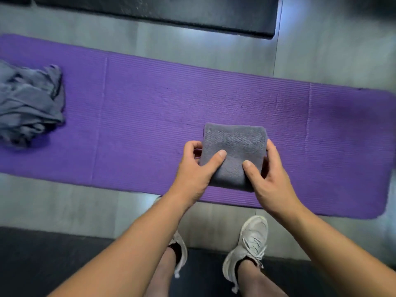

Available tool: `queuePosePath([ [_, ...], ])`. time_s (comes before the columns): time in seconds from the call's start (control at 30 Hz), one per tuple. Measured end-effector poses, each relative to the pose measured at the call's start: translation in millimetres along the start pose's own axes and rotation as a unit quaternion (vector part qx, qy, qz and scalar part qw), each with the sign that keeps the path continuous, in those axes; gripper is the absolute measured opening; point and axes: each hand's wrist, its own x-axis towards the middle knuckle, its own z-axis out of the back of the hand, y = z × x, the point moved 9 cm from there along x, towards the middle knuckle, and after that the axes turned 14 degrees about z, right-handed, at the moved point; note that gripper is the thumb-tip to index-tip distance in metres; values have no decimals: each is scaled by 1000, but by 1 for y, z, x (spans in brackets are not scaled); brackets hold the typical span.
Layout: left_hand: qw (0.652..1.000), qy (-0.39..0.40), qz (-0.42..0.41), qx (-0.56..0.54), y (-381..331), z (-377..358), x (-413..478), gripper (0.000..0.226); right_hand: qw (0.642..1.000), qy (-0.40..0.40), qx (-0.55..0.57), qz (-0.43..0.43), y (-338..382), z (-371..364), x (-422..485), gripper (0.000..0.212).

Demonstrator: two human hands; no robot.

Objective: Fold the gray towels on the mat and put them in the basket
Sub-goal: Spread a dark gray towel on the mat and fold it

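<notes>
- The floor is made of smooth gray floor tiles (pixel 332 50) with bright light shining on the far part.
- A long purple foam mat with thin ridges (pixel 150 114) lies flat across the floor from left to right.
- A flat black mat (pixel 171 13) lies on the floor at the far side, apart from the purple one.
- A dark strip of flooring (pixel 42 254) runs along the near edge, under the person's feet.
- Two pale gray lace-up shoes (pixel 250 243) stand near the purple mat.
- A small folded gray towel, square and soft (pixel 235 144), is over the near part of the purple mat, right of the middle. I cannot tell if it rests on the mat or is lifted a little.
- The left hand (pixel 192 174) holds the towel's left side, thumb on top and fingers curled round the edge.
- The right hand (pixel 270 181) holds the right side, thumb on top and fingers wrapped along the edge.
- A messy heap of gray towels (pixel 30 103) sits on the far left end of the purple mat, well apart from the folded one.
</notes>
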Motion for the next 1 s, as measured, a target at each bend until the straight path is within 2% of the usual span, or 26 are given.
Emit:
queuePosePath([
  [0.2, 999, -48, -12, -20, -65, 101, -104, 56, 998, 42, 8, 39, 148, -47, -29, 67],
  [0.33, 994, -88, -16, -66, -96, 164, -155, 59, 992, 92, -9, 81, 226, -87, -34, 62],
  [0.5, 984, -126, -4, -127, -109, 235, -190, 61, 976, 186, -18, 109, 282, -146, -31, 69],
  [0.67, 964, -183, 0, -193, -103, 310, -219, 45, 954, 263, -28, 143, 329, -217, -35, 68],
  [0.8, 951, -218, 4, -219, -90, 386, -241, 44, 938, 304, -33, 162, 365, -290, -47, 66],
  [0.9, 945, -238, 8, -223, -78, 456, -253, 31, 930, 325, -27, 170, 393, -355, -56, 64],
  [1.0, 948, -242, 25, -207, -66, 534, -258, 43, 932, 329, -14, 154, 414, -429, -63, 64],
])
